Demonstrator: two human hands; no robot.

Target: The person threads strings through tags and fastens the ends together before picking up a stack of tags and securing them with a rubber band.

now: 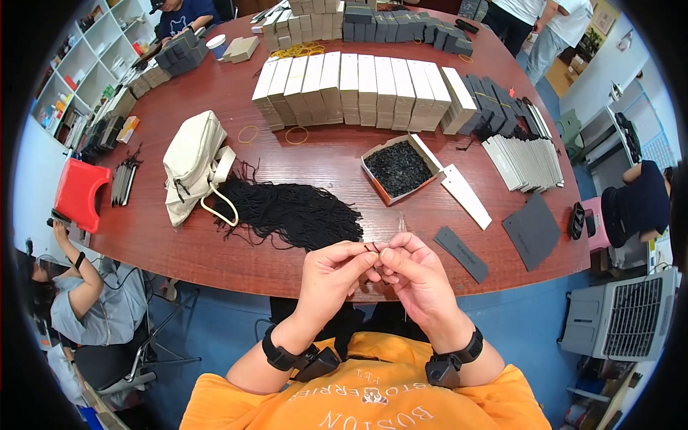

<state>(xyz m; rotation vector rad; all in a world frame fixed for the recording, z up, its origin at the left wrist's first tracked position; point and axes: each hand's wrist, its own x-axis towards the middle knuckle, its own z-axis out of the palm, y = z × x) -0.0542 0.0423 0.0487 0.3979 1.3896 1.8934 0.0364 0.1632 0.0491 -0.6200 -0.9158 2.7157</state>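
Close together above the table's front edge, my left hand (331, 276) and my right hand (418, 278) meet at the fingertips. Both are closed in a pinch on a thin black cord (370, 248), of which only a short bit shows between the fingers. Past my left hand lies a big loose bundle of black cords (287, 211). Beyond my hands, an open carton (387, 195) holds many small black pieces. A white tag-shaped card (466, 197) leans by its corner, and narrow dark grey cards (461, 254) lie to the right of my right hand.
A cream bag (193, 168) sits left of the cords. Long rows of white card stacks (358, 89) and dark grey stacks (401, 29) fill the far side. Fanned pale cards (527, 161) and a dark sheet (532, 231) lie right. Other people (93, 294) sit or stand around the red-brown table (179, 251).
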